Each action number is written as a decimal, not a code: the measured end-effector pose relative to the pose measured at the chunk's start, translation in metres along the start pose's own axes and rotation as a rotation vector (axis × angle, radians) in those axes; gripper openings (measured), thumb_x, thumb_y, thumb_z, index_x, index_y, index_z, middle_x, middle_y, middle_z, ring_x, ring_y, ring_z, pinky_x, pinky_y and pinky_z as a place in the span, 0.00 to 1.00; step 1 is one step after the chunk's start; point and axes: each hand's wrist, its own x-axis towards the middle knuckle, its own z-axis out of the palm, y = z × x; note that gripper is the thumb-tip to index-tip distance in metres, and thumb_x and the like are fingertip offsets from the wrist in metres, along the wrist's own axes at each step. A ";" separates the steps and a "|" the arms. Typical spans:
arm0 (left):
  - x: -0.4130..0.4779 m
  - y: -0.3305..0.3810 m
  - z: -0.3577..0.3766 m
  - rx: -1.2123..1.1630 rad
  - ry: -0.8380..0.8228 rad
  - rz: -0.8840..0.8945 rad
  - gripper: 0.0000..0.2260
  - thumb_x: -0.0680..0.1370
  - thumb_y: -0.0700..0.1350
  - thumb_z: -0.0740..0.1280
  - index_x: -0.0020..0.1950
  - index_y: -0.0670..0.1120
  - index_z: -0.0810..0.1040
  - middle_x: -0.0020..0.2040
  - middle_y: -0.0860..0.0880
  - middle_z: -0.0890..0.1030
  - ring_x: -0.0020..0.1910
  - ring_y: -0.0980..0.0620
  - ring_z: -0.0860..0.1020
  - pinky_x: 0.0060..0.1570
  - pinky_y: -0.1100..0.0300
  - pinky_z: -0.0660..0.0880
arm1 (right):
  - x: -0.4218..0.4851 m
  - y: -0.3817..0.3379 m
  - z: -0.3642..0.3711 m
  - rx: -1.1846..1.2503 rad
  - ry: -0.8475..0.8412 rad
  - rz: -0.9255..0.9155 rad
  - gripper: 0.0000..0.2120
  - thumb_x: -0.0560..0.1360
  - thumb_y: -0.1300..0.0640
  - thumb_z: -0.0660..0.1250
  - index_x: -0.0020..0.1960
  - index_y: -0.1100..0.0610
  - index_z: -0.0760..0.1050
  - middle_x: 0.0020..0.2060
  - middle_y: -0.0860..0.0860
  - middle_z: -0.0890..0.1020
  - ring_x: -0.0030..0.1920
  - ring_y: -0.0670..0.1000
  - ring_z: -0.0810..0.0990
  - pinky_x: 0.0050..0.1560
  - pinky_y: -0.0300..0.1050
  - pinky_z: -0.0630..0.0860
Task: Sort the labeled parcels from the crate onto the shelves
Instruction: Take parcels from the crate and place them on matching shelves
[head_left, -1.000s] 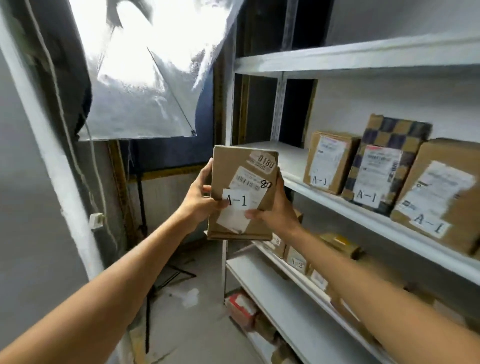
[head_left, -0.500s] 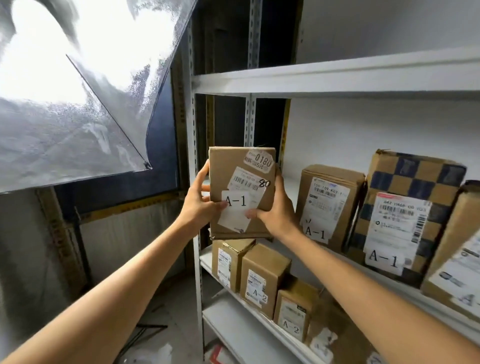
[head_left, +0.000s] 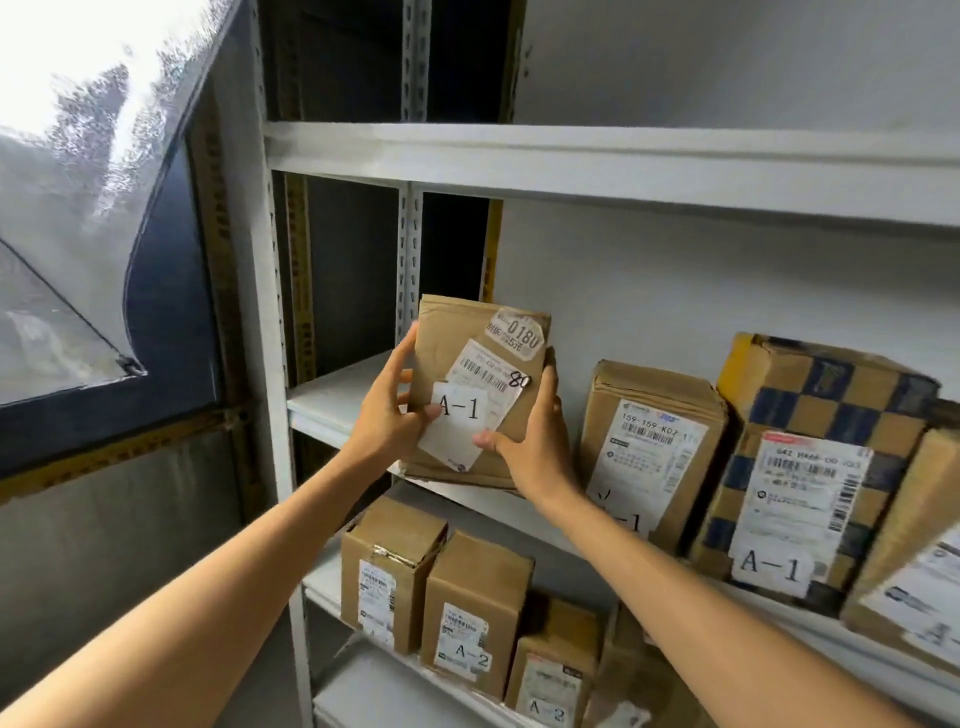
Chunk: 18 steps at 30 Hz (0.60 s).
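Note:
A flat brown cardboard parcel (head_left: 480, 353) with an "A-1" label and a "0180" sticker stands upright at the front edge of the middle shelf (head_left: 332, 400). My left hand (head_left: 387, 415) grips its left side and my right hand (head_left: 535, 441) grips its lower right corner. To its right stand other A-1 parcels: a brown box (head_left: 649, 447) and a blue-checked box (head_left: 810, 478). The crate is out of view.
The shelf below holds several brown boxes labeled A-2 (head_left: 472, 613). A bare white shelf (head_left: 597, 161) runs above. The rack's white upright post (head_left: 270, 364) stands at the left, beside a reflective sheet (head_left: 67, 208). Bare shelf surface lies left of the held parcel.
The view has swung right and closer to the rack. Both hands have carried the A-1 parcel forward from open air to the middle shelf's front edge.

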 end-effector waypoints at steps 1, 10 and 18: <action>0.004 -0.002 -0.001 0.007 -0.007 0.018 0.37 0.75 0.31 0.65 0.76 0.59 0.56 0.57 0.56 0.69 0.51 0.61 0.73 0.35 0.70 0.78 | 0.001 0.001 0.002 -0.003 0.020 0.007 0.55 0.70 0.62 0.75 0.76 0.44 0.35 0.73 0.51 0.62 0.64 0.38 0.59 0.60 0.33 0.58; 0.017 -0.022 0.012 0.009 -0.131 0.072 0.37 0.74 0.29 0.65 0.72 0.61 0.57 0.55 0.63 0.71 0.57 0.55 0.73 0.53 0.56 0.74 | -0.011 0.006 0.009 -0.275 0.084 0.126 0.53 0.74 0.59 0.71 0.76 0.51 0.28 0.77 0.54 0.50 0.76 0.54 0.50 0.73 0.51 0.56; 0.019 -0.030 0.022 0.051 -0.176 0.116 0.36 0.74 0.29 0.66 0.76 0.52 0.56 0.66 0.43 0.72 0.63 0.45 0.74 0.59 0.46 0.76 | -0.037 -0.034 0.009 -0.382 0.116 0.082 0.52 0.75 0.56 0.67 0.74 0.54 0.24 0.76 0.53 0.34 0.75 0.51 0.31 0.74 0.51 0.44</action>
